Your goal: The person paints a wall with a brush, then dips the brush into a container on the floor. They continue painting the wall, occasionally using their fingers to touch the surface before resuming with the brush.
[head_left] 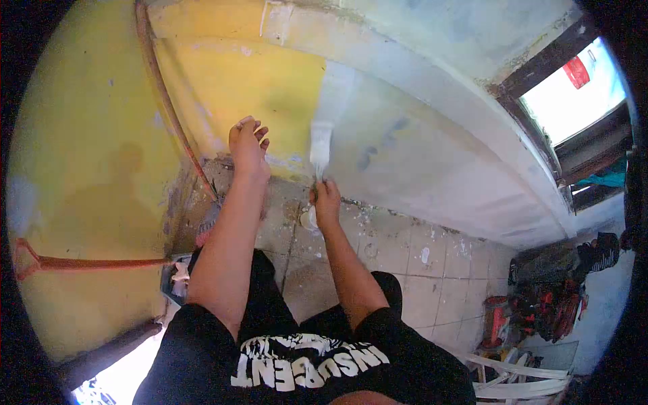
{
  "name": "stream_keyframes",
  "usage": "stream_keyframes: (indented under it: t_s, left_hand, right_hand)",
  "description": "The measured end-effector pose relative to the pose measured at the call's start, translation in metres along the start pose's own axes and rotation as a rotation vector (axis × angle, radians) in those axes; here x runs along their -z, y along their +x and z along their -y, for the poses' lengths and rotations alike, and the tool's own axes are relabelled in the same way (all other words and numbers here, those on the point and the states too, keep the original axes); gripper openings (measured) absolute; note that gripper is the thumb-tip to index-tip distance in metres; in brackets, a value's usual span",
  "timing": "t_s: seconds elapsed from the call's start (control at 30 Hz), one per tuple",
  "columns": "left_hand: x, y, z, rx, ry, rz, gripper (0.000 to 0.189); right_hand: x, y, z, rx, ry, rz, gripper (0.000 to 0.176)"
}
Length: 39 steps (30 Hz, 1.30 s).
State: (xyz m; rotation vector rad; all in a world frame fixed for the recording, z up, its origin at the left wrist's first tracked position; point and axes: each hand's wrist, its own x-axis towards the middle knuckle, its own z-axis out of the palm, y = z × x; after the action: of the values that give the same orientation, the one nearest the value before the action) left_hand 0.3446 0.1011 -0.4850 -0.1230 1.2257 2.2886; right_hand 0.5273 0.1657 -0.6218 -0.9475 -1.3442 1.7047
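Observation:
My right hand [327,203] is closed round the handle of a paintbrush [320,145]. The brush points up, and its broad white end lies against the wall where a white painted strip [337,84] meets the yellow surface [283,74]. My left hand [249,143] is raised in front of the yellow part, to the left of the brush. Its fingers are loosely bent and apart, with nothing visible in them. Below my right hand, a round white item [310,219] is partly hidden by that hand.
A long wooden handle [169,101] leans in the corner at left. A dustpan [177,277] with a reddish handle stands near my left arm. Paint spots mark the tiled floor [425,270]. Red and black items [547,310] and a white slatted object [520,378] lie at right.

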Motion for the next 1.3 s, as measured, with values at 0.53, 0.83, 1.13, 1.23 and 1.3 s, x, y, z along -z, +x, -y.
stream_keyframes:
  t_s: [0.53, 0.83, 1.13, 1.23, 1.3]
  left_hand:
    - [-0.011, -0.008, 0.002, 0.003, 0.007, 0.024, 0.022]
    - [-0.006, -0.003, 0.005, 0.004, -0.019, 0.017, 0.021]
    - [-0.008, -0.004, 0.003, 0.017, -0.001, 0.023, 0.019]
    - [-0.012, -0.008, 0.005, 0.007, -0.009, 0.027, 0.018]
    - [-0.014, -0.006, 0.005, 0.02, -0.003, 0.017, 0.017]
  right_hand:
    - [-0.051, 0.027, 0.083, 0.336, 0.135, 0.059, 0.015]
    - [-0.062, 0.027, 0.105, 0.383, 0.193, 0.083, 0.017]
    - [-0.06, 0.025, 0.107, 0.365, 0.239, 0.058, 0.011]
    - [-0.061, 0.026, 0.104, 0.364, 0.226, 0.067, 0.009]
    - [-0.059, 0.027, 0.1, 0.315, 0.24, 0.044, 0.009]
